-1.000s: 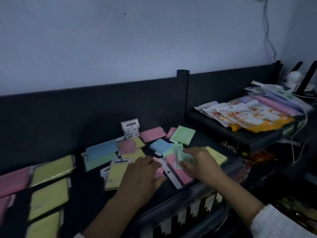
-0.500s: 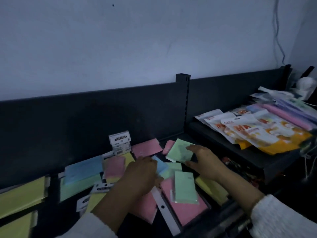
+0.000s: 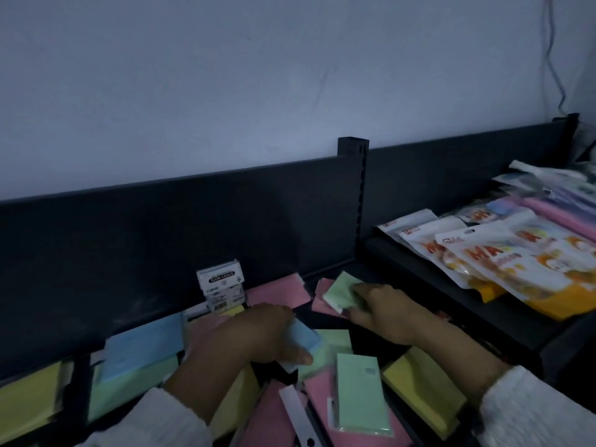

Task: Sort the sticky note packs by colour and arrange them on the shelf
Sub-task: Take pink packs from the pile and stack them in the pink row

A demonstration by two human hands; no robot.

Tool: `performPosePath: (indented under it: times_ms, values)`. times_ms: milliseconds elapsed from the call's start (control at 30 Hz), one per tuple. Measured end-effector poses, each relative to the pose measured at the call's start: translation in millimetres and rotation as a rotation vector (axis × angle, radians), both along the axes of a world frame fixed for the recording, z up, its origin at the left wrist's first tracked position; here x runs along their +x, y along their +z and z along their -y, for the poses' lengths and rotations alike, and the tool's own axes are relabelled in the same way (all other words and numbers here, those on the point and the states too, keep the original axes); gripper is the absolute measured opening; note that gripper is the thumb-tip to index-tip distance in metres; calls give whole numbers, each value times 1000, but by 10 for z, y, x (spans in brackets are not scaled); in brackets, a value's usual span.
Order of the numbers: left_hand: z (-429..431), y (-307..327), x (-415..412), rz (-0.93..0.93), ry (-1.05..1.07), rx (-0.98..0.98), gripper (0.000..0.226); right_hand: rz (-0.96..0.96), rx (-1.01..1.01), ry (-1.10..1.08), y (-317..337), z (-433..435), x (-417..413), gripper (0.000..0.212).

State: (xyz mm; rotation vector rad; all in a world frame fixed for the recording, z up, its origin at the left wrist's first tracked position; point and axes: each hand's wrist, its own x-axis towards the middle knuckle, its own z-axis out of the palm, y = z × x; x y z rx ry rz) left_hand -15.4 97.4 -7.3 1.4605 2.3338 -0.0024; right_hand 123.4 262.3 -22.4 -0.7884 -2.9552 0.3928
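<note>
I log: white box (image 3: 221,279), printed "STICKY NOTE", 11 o'clock from the left hand (image 3: 248,337). Bags (image 3: 503,262) lettered "MA", 3 o'clock. Hands apart: the left grips a blue pack (image 3: 303,341); the right hand (image 3: 383,309) pinches a green pack (image 3: 342,293), 12 o'clock on the shelf (image 3: 129,240). Half a second ago that green pack lay flat.

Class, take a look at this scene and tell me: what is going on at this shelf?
A person is sorting sticky note packs on a dark shelf. The right hand grips a light green pack near the back, and the left hand holds a blue pack. Pink, yellow, green and blue packs lie mixed around the hands. A second green pack rests on pink packs at the front.
</note>
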Motion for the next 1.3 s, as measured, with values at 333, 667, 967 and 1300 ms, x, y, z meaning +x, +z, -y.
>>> performPosePath:
  times_ms: [333, 667, 967, 1300]
  values:
    - [-63, 168, 71, -98, 47, -35, 68, -537, -217, -90, 245, -269, 224, 23]
    - [-398, 111, 151, -141, 162, 240, 45, -643, -351, -95, 265, -412, 283, 21]
    - [-1053, -257, 286, -57, 260, 183, 76, -669, -403, -69, 238, -510, 411, 17]
    - [-806, -39, 305, -117, 277, 757, 57, -835, -439, 14, 319, -456, 552, 27]
